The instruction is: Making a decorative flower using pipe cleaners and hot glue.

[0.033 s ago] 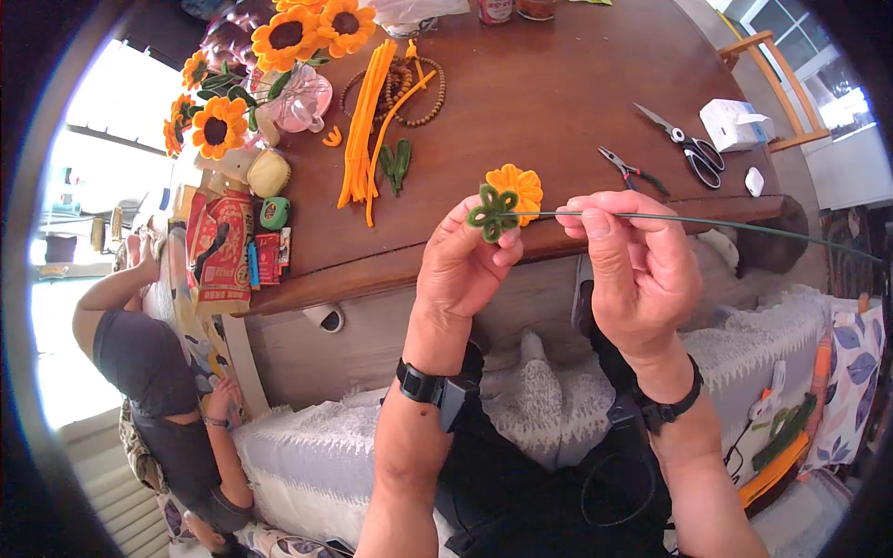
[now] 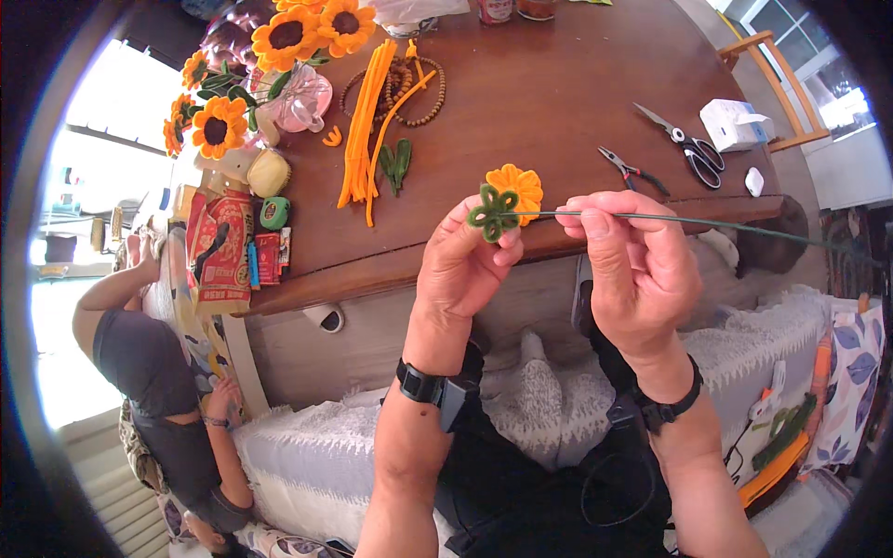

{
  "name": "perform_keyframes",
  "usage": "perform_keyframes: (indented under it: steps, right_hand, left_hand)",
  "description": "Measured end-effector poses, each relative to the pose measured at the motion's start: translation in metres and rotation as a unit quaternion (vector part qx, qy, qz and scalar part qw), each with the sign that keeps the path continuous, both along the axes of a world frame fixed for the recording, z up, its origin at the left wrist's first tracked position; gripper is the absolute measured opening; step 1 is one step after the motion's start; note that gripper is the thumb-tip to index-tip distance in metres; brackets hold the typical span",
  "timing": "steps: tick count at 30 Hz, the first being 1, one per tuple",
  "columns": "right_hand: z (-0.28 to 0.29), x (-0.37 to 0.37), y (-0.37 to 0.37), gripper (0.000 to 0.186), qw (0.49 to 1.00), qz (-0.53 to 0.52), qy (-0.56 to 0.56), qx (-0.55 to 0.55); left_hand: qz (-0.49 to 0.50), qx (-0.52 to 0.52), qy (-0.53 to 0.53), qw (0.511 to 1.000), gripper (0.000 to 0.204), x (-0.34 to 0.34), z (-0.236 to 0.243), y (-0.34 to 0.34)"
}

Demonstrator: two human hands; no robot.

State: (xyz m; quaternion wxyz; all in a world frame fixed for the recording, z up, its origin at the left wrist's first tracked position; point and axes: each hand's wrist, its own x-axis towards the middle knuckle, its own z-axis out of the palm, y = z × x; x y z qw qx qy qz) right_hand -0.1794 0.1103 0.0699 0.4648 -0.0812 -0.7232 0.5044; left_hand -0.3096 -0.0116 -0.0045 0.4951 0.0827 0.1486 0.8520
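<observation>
My left hand (image 2: pixel 470 256) pinches a green fuzzy calyx (image 2: pixel 492 213) made of small loops. An orange pipe-cleaner flower (image 2: pixel 517 189) sits right behind the calyx, just above my fingertips. From the calyx, a thin green wire stem (image 2: pixel 735 223) runs rightward through my right hand (image 2: pixel 637 256), whose thumb and fingers are closed on it. The stem's far end blurs near the right rim. On the table beyond lie orange pipe cleaners (image 2: pixel 367 130) and a pair of green fuzzy leaves (image 2: pixel 395 166).
Pliers (image 2: pixel 633 171), scissors (image 2: pixel 688 144) and a white box (image 2: pixel 735 125) lie at the table's right. Orange fuzzy sunflowers (image 2: pixel 286 35) stand at the far left, above a red-and-tan bag (image 2: pixel 220 246). Beaded strings (image 2: pixel 423 98) lie behind the pipe cleaners. Another person (image 2: pixel 158 372) sits at the left.
</observation>
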Motion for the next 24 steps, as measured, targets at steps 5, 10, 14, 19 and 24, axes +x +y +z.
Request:
perform_keyframes:
  steps: [5,10,14,19,24]
  right_hand:
    - [0.0009,-0.0016,-0.0022,0.012,1.000,-0.006,-0.013,0.008]
    - [0.0003,-0.0016,-0.0027,0.013,1.000,-0.004,-0.008,0.002]
    - [-0.0009,-0.0021,-0.0021,0.015,1.000,-0.004,-0.008,0.009]
    - [-0.0005,-0.0008,-0.0010,0.013,1.000,-0.004,-0.012,0.027]
    - [-0.0018,-0.0044,-0.0016,0.013,0.999,-0.014,-0.023,0.037]
  left_hand:
    - [-0.005,0.001,0.020,1.000,0.024,-0.0023,-0.0012,-0.0012]
    - [0.001,-0.003,0.019,1.000,0.022,-0.0019,-0.0026,-0.0006]
    - [0.001,-0.004,0.024,1.000,0.021,-0.0017,-0.0008,-0.0003]
    - [0.004,-0.014,0.031,0.999,0.022,-0.0021,-0.0047,-0.0013]
    - [0.003,-0.012,0.031,0.999,0.024,-0.0008,-0.0055,-0.0009]
